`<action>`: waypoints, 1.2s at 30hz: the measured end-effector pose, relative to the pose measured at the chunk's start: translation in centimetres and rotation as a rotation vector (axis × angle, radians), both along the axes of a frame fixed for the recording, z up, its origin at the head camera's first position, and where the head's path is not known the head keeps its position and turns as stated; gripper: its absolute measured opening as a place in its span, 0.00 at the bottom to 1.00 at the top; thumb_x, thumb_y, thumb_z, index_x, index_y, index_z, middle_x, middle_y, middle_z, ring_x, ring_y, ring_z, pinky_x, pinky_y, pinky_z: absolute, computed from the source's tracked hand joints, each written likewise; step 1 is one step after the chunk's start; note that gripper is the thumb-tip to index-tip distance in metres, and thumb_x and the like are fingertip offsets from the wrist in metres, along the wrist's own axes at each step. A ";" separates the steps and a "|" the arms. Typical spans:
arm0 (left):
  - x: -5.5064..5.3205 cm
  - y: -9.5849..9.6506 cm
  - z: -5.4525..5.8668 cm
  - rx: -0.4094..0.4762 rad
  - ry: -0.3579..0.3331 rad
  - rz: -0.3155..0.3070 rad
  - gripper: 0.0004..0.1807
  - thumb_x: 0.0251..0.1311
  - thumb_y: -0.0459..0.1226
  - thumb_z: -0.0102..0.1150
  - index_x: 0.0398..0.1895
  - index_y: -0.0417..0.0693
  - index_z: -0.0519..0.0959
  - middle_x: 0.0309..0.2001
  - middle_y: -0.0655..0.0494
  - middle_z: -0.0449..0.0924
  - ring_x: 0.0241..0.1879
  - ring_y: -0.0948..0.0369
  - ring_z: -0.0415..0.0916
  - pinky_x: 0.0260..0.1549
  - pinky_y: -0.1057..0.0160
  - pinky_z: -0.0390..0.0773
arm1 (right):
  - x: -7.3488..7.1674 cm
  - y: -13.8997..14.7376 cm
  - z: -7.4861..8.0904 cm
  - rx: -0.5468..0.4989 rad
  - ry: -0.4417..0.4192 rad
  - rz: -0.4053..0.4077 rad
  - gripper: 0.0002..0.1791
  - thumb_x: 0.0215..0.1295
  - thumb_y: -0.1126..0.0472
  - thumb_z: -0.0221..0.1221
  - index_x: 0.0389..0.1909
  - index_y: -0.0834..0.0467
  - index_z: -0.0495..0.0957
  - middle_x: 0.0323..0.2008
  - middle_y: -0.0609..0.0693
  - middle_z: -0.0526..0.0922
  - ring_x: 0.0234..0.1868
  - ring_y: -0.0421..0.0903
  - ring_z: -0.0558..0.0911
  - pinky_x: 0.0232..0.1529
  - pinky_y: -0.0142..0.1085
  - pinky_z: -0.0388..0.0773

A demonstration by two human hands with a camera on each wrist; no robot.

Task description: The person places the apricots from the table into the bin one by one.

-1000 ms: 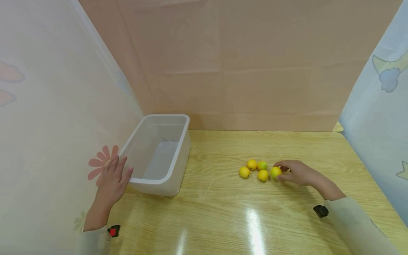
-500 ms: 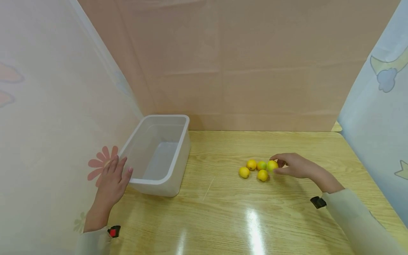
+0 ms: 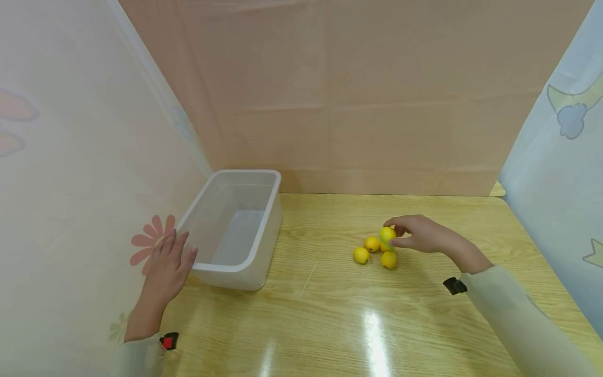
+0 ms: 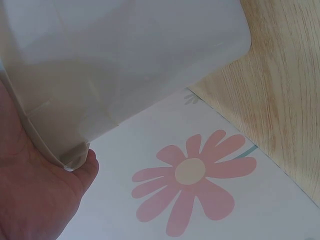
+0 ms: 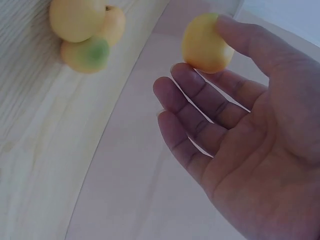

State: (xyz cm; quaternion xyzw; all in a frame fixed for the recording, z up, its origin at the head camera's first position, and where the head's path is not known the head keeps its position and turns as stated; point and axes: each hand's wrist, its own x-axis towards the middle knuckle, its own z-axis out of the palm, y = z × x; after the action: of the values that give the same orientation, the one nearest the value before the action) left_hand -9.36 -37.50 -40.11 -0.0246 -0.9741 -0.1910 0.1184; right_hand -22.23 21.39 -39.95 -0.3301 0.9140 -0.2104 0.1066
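Observation:
My right hand (image 3: 421, 233) pinches a small yellow fruit with a green patch (image 3: 388, 234) between thumb and index finger, while the other fingers extend loosely below it. In the right wrist view the held fruit (image 5: 207, 43) shows against the backdrop, apart from the palm. Several similar yellow fruits (image 3: 361, 255) lie in a cluster on the table; the held one overlaps one of them in the head view. Far to the left, my left hand (image 3: 166, 267) rests with outstretched fingers on the near left corner of a white plastic bin (image 3: 245, 268). The left wrist view shows that hand (image 4: 40, 190) touching the rim.
The wooden table (image 3: 325, 319) reaches back to a brown paper backdrop (image 3: 358, 104). A pale sheet with flower prints (image 3: 85, 157) stands along the left side, close to the bin. Another printed sheet (image 3: 560, 188) borders the right side.
My right hand has lifted the fruit from the right end of the cluster and carried it left and back, over its neighbour. The left hand and the bin have stayed put.

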 end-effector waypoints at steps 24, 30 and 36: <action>-0.1 0.0 -0.1 -0.011 0.015 -0.013 0.34 0.79 0.50 0.43 0.74 0.31 0.60 0.76 0.25 0.47 0.74 0.30 0.44 0.66 0.26 0.51 | -1.4 -5.3 2.8 -0.040 0.006 0.062 0.26 0.71 0.53 0.63 0.65 0.61 0.75 0.48 0.49 0.84 0.49 0.49 0.81 0.53 0.52 0.78; 0.0 -0.1 -0.1 -0.017 0.010 -0.012 0.34 0.79 0.49 0.43 0.74 0.31 0.60 0.76 0.25 0.46 0.75 0.30 0.44 0.68 0.28 0.49 | -1.4 -6.7 3.6 -0.044 0.020 0.080 0.25 0.71 0.55 0.63 0.64 0.61 0.75 0.47 0.48 0.84 0.49 0.49 0.81 0.53 0.51 0.78; 0.1 0.1 0.1 -0.006 0.005 -0.017 0.34 0.79 0.49 0.42 0.74 0.30 0.60 0.76 0.23 0.46 0.76 0.31 0.42 0.68 0.28 0.48 | -1.4 -8.3 4.5 -0.071 0.028 0.115 0.24 0.71 0.55 0.63 0.63 0.62 0.76 0.47 0.47 0.84 0.49 0.51 0.81 0.54 0.51 0.78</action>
State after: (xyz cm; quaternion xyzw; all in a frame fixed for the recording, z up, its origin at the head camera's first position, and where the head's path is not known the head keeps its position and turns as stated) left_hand -9.23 -37.45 -40.00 -0.0339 -0.9741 -0.1891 0.1191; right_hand -23.68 13.10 -35.47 -0.3887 0.8868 -0.2315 0.0940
